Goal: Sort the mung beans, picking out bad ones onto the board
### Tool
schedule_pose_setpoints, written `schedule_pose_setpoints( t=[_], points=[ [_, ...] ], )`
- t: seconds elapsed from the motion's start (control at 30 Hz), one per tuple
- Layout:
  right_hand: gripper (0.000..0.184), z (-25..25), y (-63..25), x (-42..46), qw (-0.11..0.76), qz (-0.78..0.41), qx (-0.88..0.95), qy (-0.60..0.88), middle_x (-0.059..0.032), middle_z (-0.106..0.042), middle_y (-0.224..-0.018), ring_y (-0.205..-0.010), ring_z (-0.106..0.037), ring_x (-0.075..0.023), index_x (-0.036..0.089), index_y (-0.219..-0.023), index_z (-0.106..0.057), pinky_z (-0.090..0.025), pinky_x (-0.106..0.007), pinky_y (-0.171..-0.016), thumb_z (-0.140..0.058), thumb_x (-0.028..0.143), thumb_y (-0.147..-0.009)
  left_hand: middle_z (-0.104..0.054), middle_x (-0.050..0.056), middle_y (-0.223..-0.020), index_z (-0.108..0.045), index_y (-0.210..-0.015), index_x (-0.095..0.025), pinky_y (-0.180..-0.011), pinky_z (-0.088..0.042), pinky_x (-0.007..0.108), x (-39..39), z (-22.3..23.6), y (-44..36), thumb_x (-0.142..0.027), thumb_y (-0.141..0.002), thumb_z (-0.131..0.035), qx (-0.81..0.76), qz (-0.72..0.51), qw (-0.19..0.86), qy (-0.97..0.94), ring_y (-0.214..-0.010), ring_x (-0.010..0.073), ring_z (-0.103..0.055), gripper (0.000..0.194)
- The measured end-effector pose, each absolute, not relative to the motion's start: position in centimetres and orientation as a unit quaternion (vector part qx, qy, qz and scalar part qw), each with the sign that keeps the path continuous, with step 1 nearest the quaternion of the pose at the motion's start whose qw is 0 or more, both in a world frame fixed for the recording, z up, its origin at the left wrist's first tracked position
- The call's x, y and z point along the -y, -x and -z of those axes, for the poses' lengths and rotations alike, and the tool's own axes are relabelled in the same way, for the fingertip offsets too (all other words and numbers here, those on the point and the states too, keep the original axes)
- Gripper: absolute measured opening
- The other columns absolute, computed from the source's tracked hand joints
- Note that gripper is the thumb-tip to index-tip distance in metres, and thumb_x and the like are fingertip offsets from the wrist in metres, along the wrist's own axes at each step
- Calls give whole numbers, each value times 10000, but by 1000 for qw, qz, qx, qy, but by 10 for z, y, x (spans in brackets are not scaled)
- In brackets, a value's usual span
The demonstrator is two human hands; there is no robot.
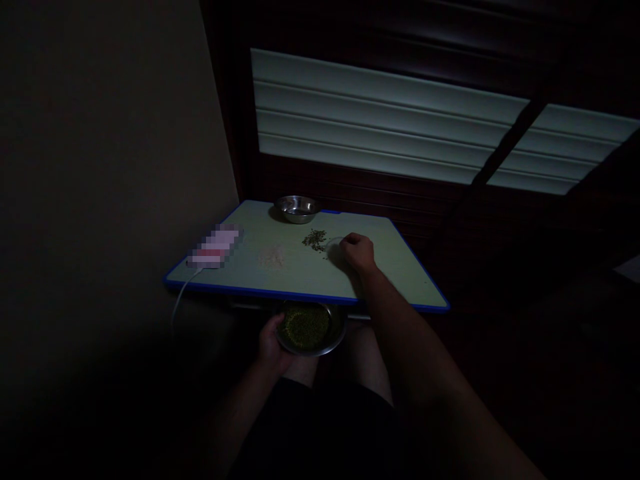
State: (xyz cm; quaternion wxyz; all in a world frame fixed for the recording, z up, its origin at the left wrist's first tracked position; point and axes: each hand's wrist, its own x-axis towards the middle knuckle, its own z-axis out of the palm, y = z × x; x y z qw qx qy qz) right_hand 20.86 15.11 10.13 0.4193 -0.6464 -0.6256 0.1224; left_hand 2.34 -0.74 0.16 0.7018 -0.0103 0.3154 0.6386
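Taking the table as a clock face with twelve at its far edge, the left hand (273,347) sits below six o'clock, grasping a metal bowl (339,339) at about eight o'clock on the rim. This bowl, just off the near edge of the table (400,267) and above the person's thighs, holds many small green grains (306,327). The right hand (359,251) is over the table toward three o'clock, its fingers curled inward; whether it pinches anything I cannot tell. A faint round shape by its fingertips is too dim to make out. Near the middle, at nine o'clock from that hand, lies a loose scatter of dark bits (315,240), and farther toward eight o'clock a thin pale heap (271,257). A second metal bowl (297,210) stands upright just before twelve. Around nine o'clock lies a pixelated flat object (215,247), with a white cable (182,293) hanging over the edge.
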Motion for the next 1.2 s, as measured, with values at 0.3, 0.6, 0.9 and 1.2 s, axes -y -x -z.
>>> schedule_pose_setpoints(
  t=[0.3,0.6,0.9,1.2],
  points=[
    [227,-102,-210,-151,403,-118,640,644,-14,-711,-793,-772,-617,-150,197,-795,-709,-452,-242,-738,-499,246,-725,-740,147,-911,-696,-956,-97,-841,-534,452,7,-1,-23,-223,-734,-574,-335,-627,703,-8,-923,311,-685,283],
    [238,-101,-211,-152,414,-120,638,638,-10,-722,-832,-803,-628,-155,212,-819,-719,-455,-249,-763,-503,260,-733,-742,130,-866,-702,-928,-114,-828,-538,449,8,-8,-25,-208,-741,-550,-359,-624,694,4,-869,292,-694,259],
    [259,-104,-211,-149,396,-103,626,664,-17,-718,-812,-810,-627,-169,218,-800,-722,-452,-253,-759,-480,240,-708,-741,135,-890,-697,-960,-101,-832,-537,445,8,-5,-25,-224,-739,-564,-342,-626,701,-3,-903,301,-686,286],
    [250,-102,-211,-151,399,-104,626,661,-14,-706,-783,-777,-614,-161,208,-780,-719,-443,-246,-726,-487,248,-696,-739,129,-949,-682,-1025,-116,-834,-538,473,6,5,-21,-223,-732,-573,-329,-623,709,-2,-918,310,-686,330]
  ],
)
